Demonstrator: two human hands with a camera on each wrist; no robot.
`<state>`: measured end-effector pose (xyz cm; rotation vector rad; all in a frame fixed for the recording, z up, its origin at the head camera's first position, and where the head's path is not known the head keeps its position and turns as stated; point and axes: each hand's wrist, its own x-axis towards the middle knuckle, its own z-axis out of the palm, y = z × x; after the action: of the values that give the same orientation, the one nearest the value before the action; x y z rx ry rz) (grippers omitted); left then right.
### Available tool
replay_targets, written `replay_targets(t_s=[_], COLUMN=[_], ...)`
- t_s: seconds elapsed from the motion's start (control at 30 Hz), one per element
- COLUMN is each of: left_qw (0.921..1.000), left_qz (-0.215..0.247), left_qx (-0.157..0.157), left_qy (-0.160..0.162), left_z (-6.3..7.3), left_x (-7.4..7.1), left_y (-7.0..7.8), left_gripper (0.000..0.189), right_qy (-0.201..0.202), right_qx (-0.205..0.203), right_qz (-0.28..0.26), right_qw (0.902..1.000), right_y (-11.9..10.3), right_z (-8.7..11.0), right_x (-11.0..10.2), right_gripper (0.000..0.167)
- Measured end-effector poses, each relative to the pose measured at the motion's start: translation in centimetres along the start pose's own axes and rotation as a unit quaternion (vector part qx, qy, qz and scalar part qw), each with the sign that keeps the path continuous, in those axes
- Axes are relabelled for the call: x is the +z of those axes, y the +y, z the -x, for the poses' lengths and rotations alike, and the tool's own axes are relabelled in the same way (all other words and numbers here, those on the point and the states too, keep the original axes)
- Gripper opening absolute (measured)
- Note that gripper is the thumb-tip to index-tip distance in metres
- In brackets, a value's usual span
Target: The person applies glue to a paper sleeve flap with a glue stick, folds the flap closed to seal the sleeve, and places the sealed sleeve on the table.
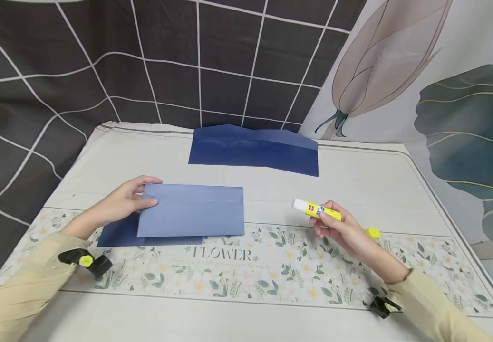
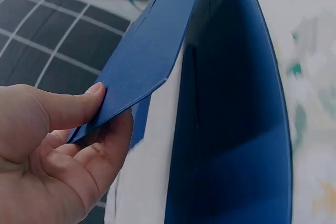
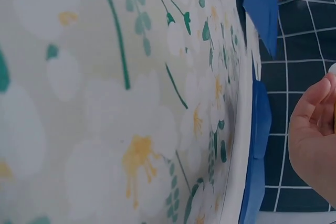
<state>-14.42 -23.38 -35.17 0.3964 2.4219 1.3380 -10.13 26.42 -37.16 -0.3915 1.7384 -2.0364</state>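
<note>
My left hand [image 1: 127,200] pinches the left edge of a blue envelope [image 1: 192,211], thumb on its upper face. The left wrist view shows the envelope [image 2: 144,45] raised at a tilt, with the fingers beneath it. Below it lies another dark blue paper piece [image 1: 120,232], partly covered. Over the table's right half, my right hand [image 1: 342,228] grips a yellow glue stick [image 1: 331,212], its white end pointing left. Behind that hand a yellow cap [image 1: 372,232] lies on the cloth. The right wrist view cuts off most of the glue stick.
At the table's back edge lies a dark blue envelope [image 1: 255,154] with its flap unfolded. A pale tablecloth [image 1: 212,316] with a flowered band covers the table. Behind it hangs a dark curtain with a white grid [image 1: 173,85].
</note>
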Motion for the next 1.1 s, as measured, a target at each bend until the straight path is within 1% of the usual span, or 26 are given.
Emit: replay_targets(t_s=[0.1,0.23,0.33,0.47,0.73,0.83,1.0,1.1], left_qw=[1.0,0.9998,0.9993,0.999,0.9986,0.9984,0.9974,0.9961], left_qz=[-0.002,-0.013,-0.024,-0.022,0.016,0.013,0.0,-0.036], left_qx=[-0.007,-0.014,-0.024,-0.035,-0.049,-0.055,-0.071,-0.081], left_qy=[0.005,0.011,0.015,0.017,0.005,-0.001,-0.01,0.002], left_z=[0.7,1.4,2.0,2.5,3.2,3.3,3.3,3.4], left_x=[-0.8,-1.6,-2.0,-2.4,-3.0,-3.2,-3.1,-3.1], left_y=[-0.9,-2.1,-2.7,-3.5,-4.9,-5.5,-6.0,-5.9], left_gripper=[0.053,0.053,0.054,0.056,0.061,0.06,0.059,0.059], right_qy=[0.001,0.001,0.001,0.002,-0.004,-0.003,-0.006,-0.012], right_qx=[0.001,0.002,0.003,0.006,0.014,0.014,0.012,0.009], right_qz=[0.005,0.015,0.015,0.015,0.029,0.028,0.024,0.022], right_qw=[1.0,0.9999,0.9999,0.9999,0.9995,0.9995,0.9996,0.9996], right_y=[0.1,0.2,0.3,0.4,0.8,0.9,1.0,1.1], right_z=[0.1,0.2,0.3,0.3,0.4,0.4,0.4,0.3], right_x=[0.0,-0.1,0.0,-0.1,-0.3,-0.4,-0.3,-0.3], right_gripper=[0.011,0.011,0.011,0.01,0.011,0.011,0.01,0.011])
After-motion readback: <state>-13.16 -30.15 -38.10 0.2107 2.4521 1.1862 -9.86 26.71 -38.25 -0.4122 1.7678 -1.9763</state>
